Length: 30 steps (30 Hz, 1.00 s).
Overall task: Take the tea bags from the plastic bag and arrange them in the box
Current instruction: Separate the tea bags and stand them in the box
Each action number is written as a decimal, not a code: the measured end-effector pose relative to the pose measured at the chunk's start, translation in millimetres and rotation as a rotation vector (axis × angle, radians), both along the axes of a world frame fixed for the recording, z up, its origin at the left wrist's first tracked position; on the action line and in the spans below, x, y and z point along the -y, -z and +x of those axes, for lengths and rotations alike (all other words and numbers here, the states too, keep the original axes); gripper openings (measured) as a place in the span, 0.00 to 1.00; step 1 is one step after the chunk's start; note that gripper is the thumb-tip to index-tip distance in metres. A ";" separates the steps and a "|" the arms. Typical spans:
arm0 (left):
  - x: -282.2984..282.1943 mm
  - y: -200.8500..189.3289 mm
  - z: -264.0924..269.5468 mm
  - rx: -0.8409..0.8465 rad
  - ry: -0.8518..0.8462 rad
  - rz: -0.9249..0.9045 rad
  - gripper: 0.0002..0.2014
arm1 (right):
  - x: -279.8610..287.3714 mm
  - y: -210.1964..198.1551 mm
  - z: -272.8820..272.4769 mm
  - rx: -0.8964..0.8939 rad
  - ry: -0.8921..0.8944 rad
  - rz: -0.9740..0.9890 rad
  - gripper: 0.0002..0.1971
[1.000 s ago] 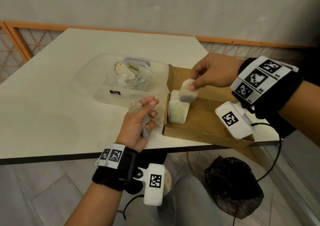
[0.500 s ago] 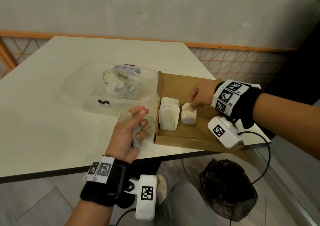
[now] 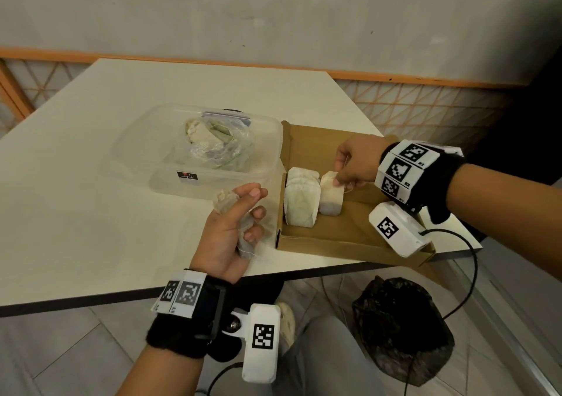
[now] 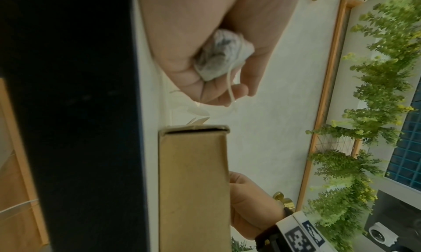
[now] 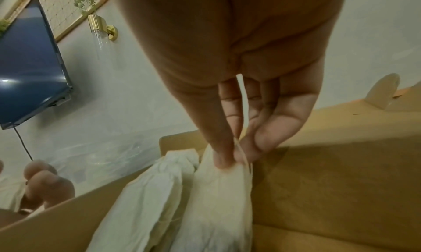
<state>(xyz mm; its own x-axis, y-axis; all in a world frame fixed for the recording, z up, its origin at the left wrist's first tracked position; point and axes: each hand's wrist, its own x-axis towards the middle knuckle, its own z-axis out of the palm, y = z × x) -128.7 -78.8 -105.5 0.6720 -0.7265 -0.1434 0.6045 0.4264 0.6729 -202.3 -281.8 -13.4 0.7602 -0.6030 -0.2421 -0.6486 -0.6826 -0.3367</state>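
Note:
An open brown cardboard box lies at the table's front right corner. A row of white tea bags stands upright at its left end. My right hand pinches the top of one more tea bag, which stands beside that row. My left hand hovers just left of the box, fingers curled round several crumpled tea bags. The clear plastic bag with more tea bags lies in a transparent tub.
The white table's front edge runs just under my left wrist. A dark bag sits on the floor below the box. Cables hang from both wrist cameras. A grey wall with an orange rail stands behind the table.
My right hand came down from above the box and set its tea bag upright beside the row. The left hand kept its tea bags and stayed put.

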 end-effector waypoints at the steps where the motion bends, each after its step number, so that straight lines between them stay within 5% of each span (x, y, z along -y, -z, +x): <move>1: 0.2 0.4 0.6 -0.008 0.002 -0.003 0.06 | 0.5 -1.6 -0.6 0.004 0.000 -0.009 0.10; 7: 0.8 2.1 4.3 -0.099 0.015 -0.020 0.06 | 3.2 -26.5 -9.5 0.113 0.052 -0.032 0.15; 11: -1.1 0.7 7.0 -0.263 0.062 -0.080 0.12 | -29.0 -39.5 -17.5 0.283 -0.068 -0.088 0.15; 14: -2.8 1.9 7.8 -0.350 0.066 -0.109 0.14 | -81.5 -28.6 -19.1 0.221 -0.269 0.029 0.10; 17: -4.2 1.2 8.5 -0.399 0.056 -0.121 0.17 | -124.5 -3.0 -11.1 0.120 -0.407 0.002 0.16; 24: -4.9 1.7 9.6 -0.400 0.038 -0.163 0.17 | -133.4 20.8 8.2 0.096 -0.415 -0.109 0.15; 30: -4.4 3.1 8.6 -0.353 0.012 -0.138 0.16 | -107.8 15.2 -5.9 0.343 -0.127 0.419 0.07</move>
<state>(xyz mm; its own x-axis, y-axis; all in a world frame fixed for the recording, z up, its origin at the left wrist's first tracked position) -120.1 -74.4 -108.6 0.5897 -0.7629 -0.2650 0.7947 0.4898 0.3586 -208.1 -174.0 -28.6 0.8982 -0.4066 -0.1669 -0.3750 -0.5109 -0.7736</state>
